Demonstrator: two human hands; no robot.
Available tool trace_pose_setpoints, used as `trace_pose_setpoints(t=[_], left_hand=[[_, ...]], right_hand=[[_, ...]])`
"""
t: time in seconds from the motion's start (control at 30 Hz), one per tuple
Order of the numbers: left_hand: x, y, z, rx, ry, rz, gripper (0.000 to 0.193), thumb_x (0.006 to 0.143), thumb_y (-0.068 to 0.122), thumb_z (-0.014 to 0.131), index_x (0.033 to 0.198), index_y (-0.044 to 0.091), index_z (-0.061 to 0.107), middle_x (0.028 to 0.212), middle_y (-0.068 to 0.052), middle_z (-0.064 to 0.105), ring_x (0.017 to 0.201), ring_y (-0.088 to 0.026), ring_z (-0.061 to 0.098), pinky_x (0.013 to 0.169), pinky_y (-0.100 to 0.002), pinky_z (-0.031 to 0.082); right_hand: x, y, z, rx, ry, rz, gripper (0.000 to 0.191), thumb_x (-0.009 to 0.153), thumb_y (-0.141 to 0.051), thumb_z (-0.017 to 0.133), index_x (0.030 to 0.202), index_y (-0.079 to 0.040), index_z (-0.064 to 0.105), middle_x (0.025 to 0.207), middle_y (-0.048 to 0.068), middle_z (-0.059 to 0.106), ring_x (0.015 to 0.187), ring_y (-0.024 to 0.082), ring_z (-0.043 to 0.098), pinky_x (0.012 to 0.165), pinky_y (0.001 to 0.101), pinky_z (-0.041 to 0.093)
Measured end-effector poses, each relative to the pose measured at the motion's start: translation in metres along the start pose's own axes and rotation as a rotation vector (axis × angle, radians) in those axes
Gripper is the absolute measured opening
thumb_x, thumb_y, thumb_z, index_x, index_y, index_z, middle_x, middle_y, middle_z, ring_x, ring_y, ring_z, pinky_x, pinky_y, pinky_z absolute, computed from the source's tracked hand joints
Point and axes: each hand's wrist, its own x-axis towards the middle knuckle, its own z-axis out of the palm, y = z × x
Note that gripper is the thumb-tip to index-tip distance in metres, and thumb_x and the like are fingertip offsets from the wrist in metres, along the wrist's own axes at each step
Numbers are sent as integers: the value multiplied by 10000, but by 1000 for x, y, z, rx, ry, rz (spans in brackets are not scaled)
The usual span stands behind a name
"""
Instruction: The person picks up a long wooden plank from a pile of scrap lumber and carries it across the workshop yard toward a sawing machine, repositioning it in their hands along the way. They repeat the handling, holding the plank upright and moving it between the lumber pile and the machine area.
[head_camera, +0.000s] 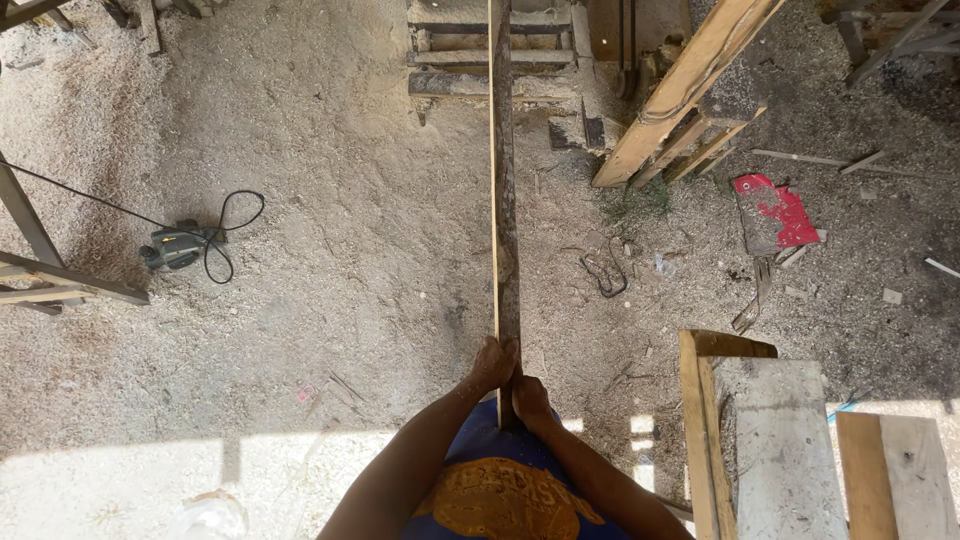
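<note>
Both hands grip the near end of a long wooden plank (503, 200): left hand (494, 364) above, right hand (529, 400) below, fingers wrapped tight. The plank stretches away over the sawdust floor (330, 250), its far end at a wooden frame (490, 55); it is held, not yet set down.

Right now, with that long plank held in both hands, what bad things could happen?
The long plank is gripped only at its near end by the left hand and right hand, so its far end might dip or swing into the leaning boards. Its rough edge could give splinters to bare hands. The black cord of the power tool loops over the sawdust floor, a possible trip.
</note>
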Motion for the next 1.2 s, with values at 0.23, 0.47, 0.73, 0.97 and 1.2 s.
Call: trace_pose_setpoints(t=[0.23, 0.47, 0.73, 0.97, 1.2], left_hand=[[20, 16, -5, 23, -22, -54, 723, 1016, 483, 527, 1284, -164, 347, 1144, -404, 634, 1087, -515, 664, 944, -535, 539], [36, 29, -10, -2, -42, -74, 688, 1027, 457, 504, 1307, -158, 373, 1195, -373, 646, 1091, -471, 677, 944, -521, 559], [55, 50, -17, 69, -40, -98, 711, 1005, 467, 548, 1371, -124, 398, 1224, -377, 620, 1173, -519, 618, 1000, -548, 501], [60, 50, -24, 100, -61, -41, 785, 1008, 487, 577, 1357, -174, 338, 1196, -417, 615, 1149, -539, 623, 998, -543, 519], [70, 70, -35, 22, -72, -23, 858, 974, 407, 570, 1490, -103, 113, 1225, -393, 608, 1116, -518, 650, 984, -536, 519]], right_hand=[[23, 0, -11, 100, -54, 28, 351, 1031, -262, 476, 905, -17, 693, 787, 215, 712, 743, 387, 708, 675, 508, 558], [48, -7, -25, 210, -179, 196, 460, 1097, -353, 375, 1072, -4, 673, 800, 194, 735, 701, 358, 729, 657, 482, 573], [68, -8, -32, 131, -111, 116, 438, 1032, -323, 339, 1268, -63, 602, 839, 223, 720, 764, 420, 695, 686, 532, 550], [73, -9, -30, 44, -62, 122, 430, 1037, -340, 408, 961, -55, 720, 855, 215, 738, 812, 412, 711, 751, 534, 560], [90, -13, -38, -5, 16, -20, 422, 1003, -267, 398, 1211, 14, 635, 821, 236, 723, 763, 452, 683, 672, 570, 540]])
